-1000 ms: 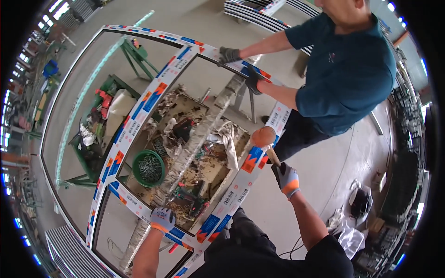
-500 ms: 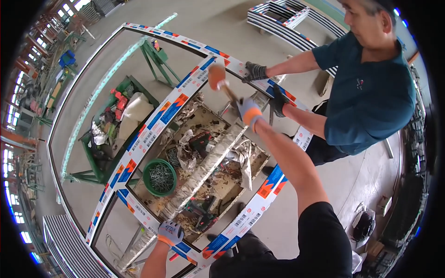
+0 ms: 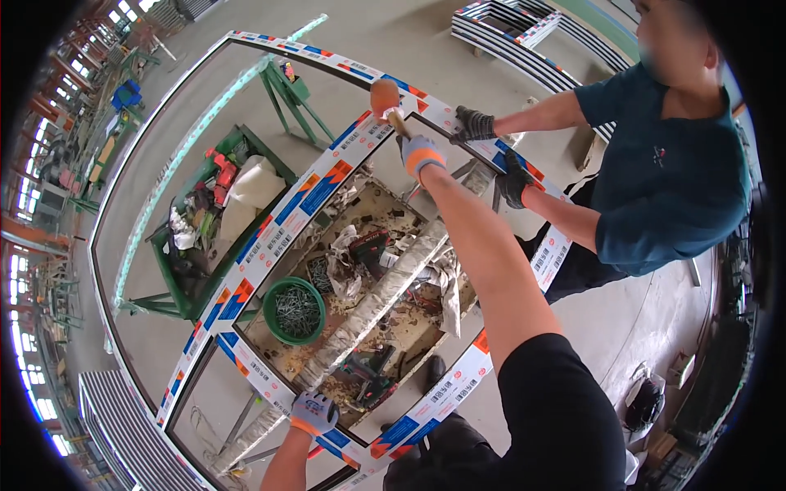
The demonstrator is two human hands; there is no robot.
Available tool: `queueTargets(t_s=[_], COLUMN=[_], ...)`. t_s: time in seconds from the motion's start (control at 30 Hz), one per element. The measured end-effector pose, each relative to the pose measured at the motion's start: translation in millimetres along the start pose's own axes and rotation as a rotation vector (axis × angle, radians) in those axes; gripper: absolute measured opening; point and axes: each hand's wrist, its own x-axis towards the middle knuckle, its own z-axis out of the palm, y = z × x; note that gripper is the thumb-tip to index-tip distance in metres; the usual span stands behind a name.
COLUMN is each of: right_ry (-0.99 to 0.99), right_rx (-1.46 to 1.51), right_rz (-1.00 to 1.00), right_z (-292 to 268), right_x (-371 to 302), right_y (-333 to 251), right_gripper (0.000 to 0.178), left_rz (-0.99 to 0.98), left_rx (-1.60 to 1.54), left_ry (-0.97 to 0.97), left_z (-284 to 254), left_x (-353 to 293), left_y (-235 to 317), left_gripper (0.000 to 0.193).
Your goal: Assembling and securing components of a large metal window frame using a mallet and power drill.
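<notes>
My right hand, in a grey glove with an orange cuff, grips the wooden handle of a mallet. Its reddish-brown head is over the far part of a large window frame, near a joint between bars; contact with the frame cannot be made out. The frame is covered in white, blue and orange printed film. My left hand, gloved alike, is closed over a near crossbar of the frame. Across from me, a person in a dark teal shirt rests two dark-gloved hands on the frame's right side.
Below the frame, a worn tray table holds a green bowl of screws, a cordless drill and rags. A wrapped support bar crosses it. Left stands a green tool bin. Stacked striped profiles lie at the back.
The mallet and my right hand have moved away from me, toward the frame's far bar. My left hand and the other person's hands keep their places on the frame. The view has shifted slightly.
</notes>
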Motion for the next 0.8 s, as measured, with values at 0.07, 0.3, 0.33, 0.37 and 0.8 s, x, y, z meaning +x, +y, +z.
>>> queueTargets(t_s=[0.07,0.3,0.33,0.37,0.8], right_ry=[-0.152,-0.349,-0.296,-0.27,0.049], right_rx=[0.094,0.386,0.366,0.351,0.134], right_rz=[-0.015,-0.041,-0.04,-0.008,0.331], right_z=[8,-50,-59,-69,-142], right_x=[-15,-294,-322,-349,-462], right_y=[32,93,115,130,231], right_gripper=[0.051,0.047,0.046,0.043,0.033], left_rz=[0.022,0.066,0.094,0.094,0.122], left_rx=[-0.025,-0.171,-0.161,-0.16,-0.107], left_ry=[-0.048,0.433,0.435,0.445,0.681], left_z=[-7,16,13,12,46], left_x=[8,-8,-3,0,1], left_y=[7,-7,-4,-3,-13], left_gripper=[0.052,0.023,0.023,0.023,0.03])
